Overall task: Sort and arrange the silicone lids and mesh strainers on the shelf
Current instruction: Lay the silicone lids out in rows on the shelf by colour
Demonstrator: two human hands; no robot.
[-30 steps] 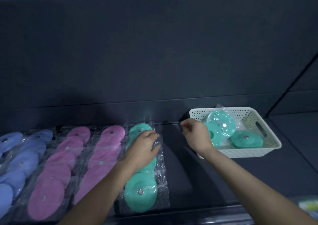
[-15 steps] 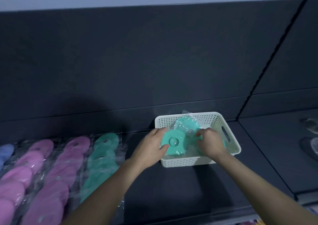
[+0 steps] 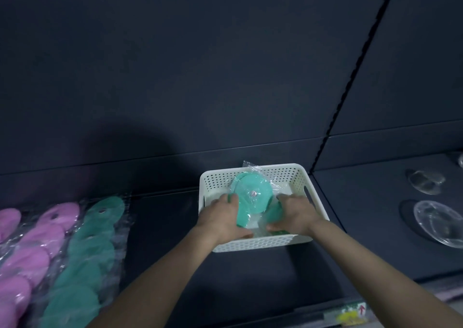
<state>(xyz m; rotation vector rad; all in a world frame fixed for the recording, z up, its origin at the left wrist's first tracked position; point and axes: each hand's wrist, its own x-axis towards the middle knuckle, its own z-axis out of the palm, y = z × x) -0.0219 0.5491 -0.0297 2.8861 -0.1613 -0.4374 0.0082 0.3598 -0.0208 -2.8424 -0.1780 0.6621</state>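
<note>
A white perforated basket [image 3: 298, 174] stands on the dark shelf and holds teal silicone lids in clear plastic bags. Both hands are inside it. My left hand [image 3: 221, 218] grips the left edge of the bagged teal lid [image 3: 251, 197] on top. My right hand [image 3: 297, 216] holds the right side of the same bag, with another teal lid [image 3: 273, 215] partly hidden under its fingers. A row of bagged teal lids [image 3: 85, 252] lies on the shelf at the left, with rows of pink lids [image 3: 37, 252] beside it.
Clear glass or plastic dishes [image 3: 441, 222] sit on the neighbouring shelf section at the right. A dark back panel rises behind the shelf. A bare strip of shelf [image 3: 162, 227] lies between the teal row and the basket. A yellow label [image 3: 350, 315] marks the front edge.
My left hand left the teal row on the shelf and went into the basket. My right hand moved from the basket's rim onto the bagged lids. The view turned right.
</note>
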